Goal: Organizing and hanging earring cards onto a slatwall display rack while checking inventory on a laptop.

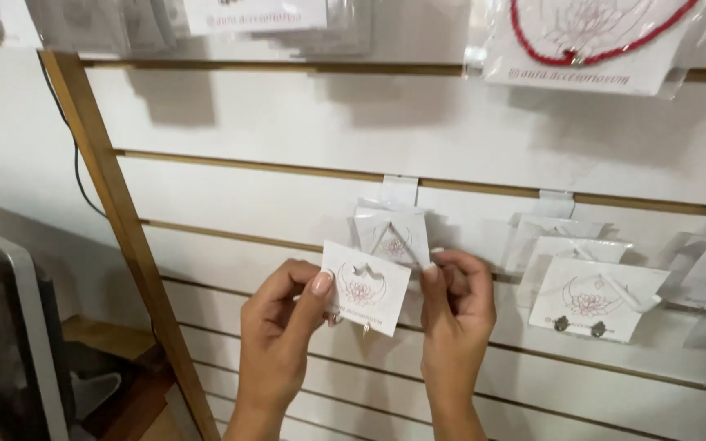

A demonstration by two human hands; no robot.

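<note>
Item: small white jewellery card [364,287], printed with a red flower outline, tilted slightly, just below the centre of the frame; my left hand [281,327] pinches its left edge, thumb on the front and fingers behind; my right hand [456,300] meets its upper right corner, fingers curled narrow about the metal hook [397,245] there, though I cannot tell exactly what they grip. Directly behind and above: a second card [392,233] hanging on that hook. To the right of the frame: another white card [596,299] with two small dark studs, on its own hook. Backing: white slatted display wall [288,122] with wooden grooves and a slanting wooden frame post [116,212] at left. Upper right: bagged red bead necklace [598,37]. Lower left corner: dark monitor [2,343].
</note>
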